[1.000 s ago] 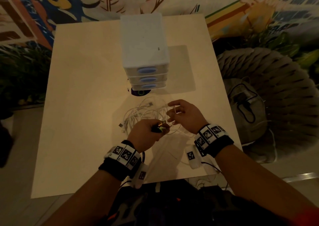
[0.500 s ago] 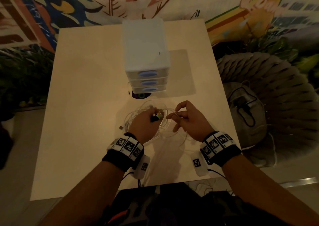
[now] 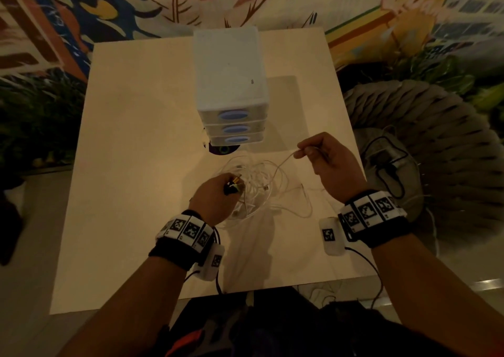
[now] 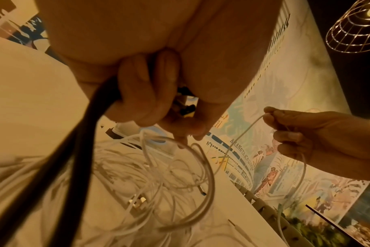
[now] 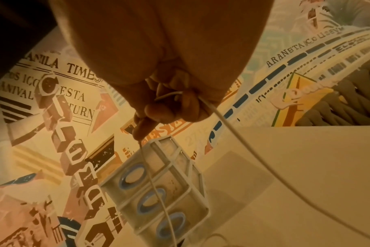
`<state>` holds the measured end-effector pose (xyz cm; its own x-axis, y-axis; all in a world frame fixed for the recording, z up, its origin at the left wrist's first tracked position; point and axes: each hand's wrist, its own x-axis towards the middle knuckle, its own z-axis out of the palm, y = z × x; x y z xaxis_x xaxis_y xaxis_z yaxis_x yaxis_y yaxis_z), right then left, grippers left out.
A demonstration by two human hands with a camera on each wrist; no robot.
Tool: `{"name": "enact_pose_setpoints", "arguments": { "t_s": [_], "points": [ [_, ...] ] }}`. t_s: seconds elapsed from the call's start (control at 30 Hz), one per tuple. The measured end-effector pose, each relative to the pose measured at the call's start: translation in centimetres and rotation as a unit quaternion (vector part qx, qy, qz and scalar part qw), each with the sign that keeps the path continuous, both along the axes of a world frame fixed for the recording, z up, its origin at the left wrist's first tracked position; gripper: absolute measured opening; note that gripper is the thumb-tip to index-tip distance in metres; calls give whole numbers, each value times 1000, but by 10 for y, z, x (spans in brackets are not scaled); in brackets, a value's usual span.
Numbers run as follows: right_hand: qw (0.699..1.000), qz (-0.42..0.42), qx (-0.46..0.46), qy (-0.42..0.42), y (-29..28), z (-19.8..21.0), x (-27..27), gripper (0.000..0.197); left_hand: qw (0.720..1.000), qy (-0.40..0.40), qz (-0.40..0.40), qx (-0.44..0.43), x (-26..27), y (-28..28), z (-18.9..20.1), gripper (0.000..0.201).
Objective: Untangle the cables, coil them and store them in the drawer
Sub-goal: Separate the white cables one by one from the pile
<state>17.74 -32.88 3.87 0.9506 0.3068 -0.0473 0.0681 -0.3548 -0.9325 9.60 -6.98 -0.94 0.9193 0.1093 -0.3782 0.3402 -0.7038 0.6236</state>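
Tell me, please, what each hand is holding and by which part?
Left hand grips the black cable near its plug. Right hand pinches a white cable along its length.

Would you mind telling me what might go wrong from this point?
The right hand pulls one white cable out of the tangled pile; a hard pull may tighten knots. The left hand grips a black plug, yet loose loops could drag toward the closed drawer unit.
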Motion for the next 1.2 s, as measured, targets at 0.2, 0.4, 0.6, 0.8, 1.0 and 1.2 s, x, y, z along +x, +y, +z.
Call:
{"name": "enact_pose_setpoints", "arguments": {
  "t_s": [0.2, 0.4, 0.6, 0.8, 1.0, 1.2],
  "points": [
    [999, 24, 30, -14, 3, 21, -1, 14, 994, -35, 76, -72, -2, -1, -1, 16],
    [996, 45, 79, -17, 10, 42, -5, 16, 990, -42, 86, -104, -2, -11, 3, 26],
    [990, 62, 123, -37, 13, 59, -12, 13, 999, -21, 18, -22, -1, -18, 2, 23],
    [988, 57, 114, -89, 6, 80, -10, 15, 999, 24, 24, 5, -1, -13, 2, 20],
    [987, 44, 112, -106, 4, 86, -9, 26, 990, -34, 116, -78, -6, -14, 14, 25],
    [982, 105, 127, -89, 21, 94, -19, 18, 996, -65, -20, -53, 1, -27, 13, 20]
  ]
}}
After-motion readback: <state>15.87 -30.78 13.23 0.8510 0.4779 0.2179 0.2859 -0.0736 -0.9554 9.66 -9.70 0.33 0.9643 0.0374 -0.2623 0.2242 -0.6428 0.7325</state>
